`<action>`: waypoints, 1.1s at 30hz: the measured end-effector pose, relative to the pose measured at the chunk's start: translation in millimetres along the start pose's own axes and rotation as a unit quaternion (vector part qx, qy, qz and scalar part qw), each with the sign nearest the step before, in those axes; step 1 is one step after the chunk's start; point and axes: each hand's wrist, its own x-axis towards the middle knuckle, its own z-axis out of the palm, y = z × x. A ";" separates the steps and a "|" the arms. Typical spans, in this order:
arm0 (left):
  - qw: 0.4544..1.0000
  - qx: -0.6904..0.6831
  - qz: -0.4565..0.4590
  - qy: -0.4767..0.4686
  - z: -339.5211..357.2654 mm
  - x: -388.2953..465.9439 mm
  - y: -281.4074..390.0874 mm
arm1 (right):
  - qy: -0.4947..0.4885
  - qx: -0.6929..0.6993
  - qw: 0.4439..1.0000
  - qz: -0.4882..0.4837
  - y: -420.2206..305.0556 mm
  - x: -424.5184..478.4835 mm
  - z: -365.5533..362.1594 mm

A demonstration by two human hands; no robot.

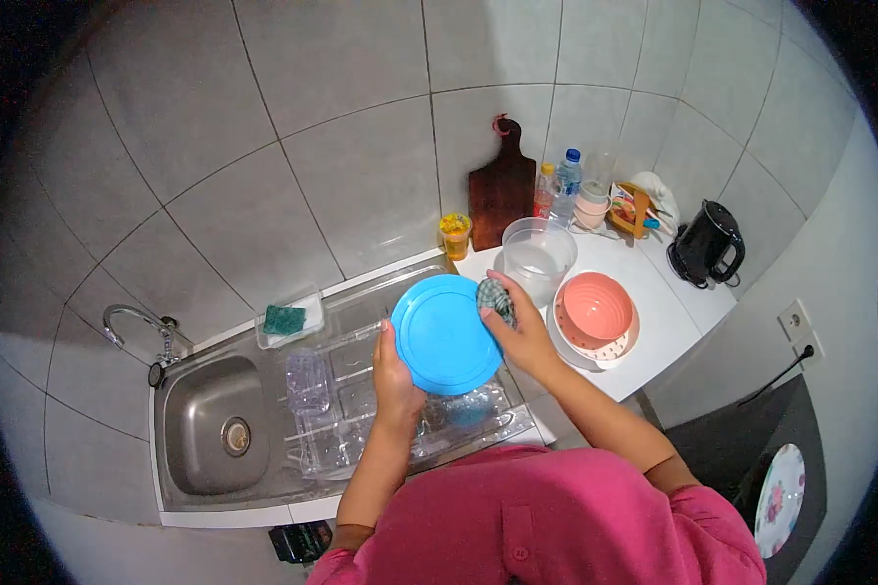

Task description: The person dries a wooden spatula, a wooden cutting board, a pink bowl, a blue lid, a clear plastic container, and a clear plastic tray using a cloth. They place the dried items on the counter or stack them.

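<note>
A round blue plastic lid [446,335] is held up over the sink's drainboard. My left hand [396,380] grips its lower left edge, thumb along the rim. In my right hand [521,329] is a bunched checked cloth [496,301], pressed near the lid's right edge. Beneath the lid, a clear plastic rack [322,446] lies on the metal drainboard, with a clear ribbed container [308,382] at its left side. Other clear items under my hands are partly hidden by the lid and my left arm.
The steel sink basin [212,431] and tap [135,318] are at left, near a green scouring pad [285,319] in a tray. On the right counter stand clear tubs [538,256], coral bowls [596,311], a wooden cutting board [503,190], bottles [568,179] and a black electric kettle [706,245].
</note>
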 end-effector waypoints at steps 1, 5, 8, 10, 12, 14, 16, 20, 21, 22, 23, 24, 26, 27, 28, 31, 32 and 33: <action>1.000 0.000 -0.001 -0.004 0.6 -0.8 1.3 | -0.019 0.081 0.994 0.068 2.1 3.2 -3.6; 0.986 0.165 -0.035 0.005 -16.1 9.6 0.8 | -0.045 0.165 0.961 0.216 -16.6 6.8 -25.2; 0.957 0.290 -0.026 0.022 -23.2 11.9 -3.6 | -0.018 0.005 1.000 0.005 -15.2 6.8 -26.0; 0.962 0.256 -0.086 -0.036 -30.4 8.6 -9.3 | -0.034 -0.099 0.994 -0.043 -29.5 -1.2 -22.0; 0.980 0.152 -0.104 -0.078 -22.5 -0.6 -12.5 | -0.085 -0.164 0.976 -0.111 -27.8 -13.9 -11.6; 0.979 -0.001 -0.185 -0.088 -4.9 -12.8 -4.8 | -0.163 -0.204 0.950 -0.170 -14.1 -27.5 2.5; 0.968 -0.059 -0.223 -0.096 0.2 -15.0 1.5 | -0.255 -0.168 0.933 -0.193 -9.9 -40.1 14.5; 0.995 -0.016 -0.083 -0.059 -17.2 -11.1 -9.4 | -0.230 -0.355 0.895 -0.140 -19.5 -37.1 13.4; 0.995 -0.007 -0.086 -0.056 -15.6 -15.3 -6.5 | -0.201 -0.370 0.899 -0.120 -14.2 -30.2 6.1; 0.995 0.002 -0.088 -0.052 -13.0 -19.7 -3.7 | -0.173 -0.383 0.902 -0.100 -9.0 -22.9 1.4; 0.992 0.027 -0.108 -0.063 -8.2 -23.6 -1.2 | -0.148 -0.372 0.913 -0.084 -3.5 -16.1 0.0; 0.988 0.051 -0.127 -0.075 -2.0 -27.2 1.8 | -0.123 -0.360 0.922 -0.071 1.0 -7.7 -0.7; 0.973 0.145 -0.122 -0.132 1.5 -30.7 -0.6 | -0.090 -0.337 0.935 -0.062 2.1 5.8 -0.4; 0.955 0.215 -0.099 -0.177 -1.2 -33.1 -4.5 | -0.087 -0.311 0.942 -0.086 0.0 7.7 4.4; 0.937 0.270 -0.061 -0.211 -2.0 -33.3 -8.3 | -0.083 -0.286 0.948 -0.110 -3.5 9.4 10.2; 0.930 0.285 -0.031 -0.231 -2.4 -31.1 -16.0 | -0.164 -0.272 0.935 -0.160 -25.5 1.2 26.4; 0.957 0.195 -0.093 -0.191 -1.1 -30.3 -15.8 | -0.206 -0.252 0.929 -0.180 -29.9 -6.8 29.0; 0.973 0.107 -0.147 -0.145 1.8 -28.3 -15.7 | -0.242 -0.233 0.921 -0.199 -31.5 -11.4 30.0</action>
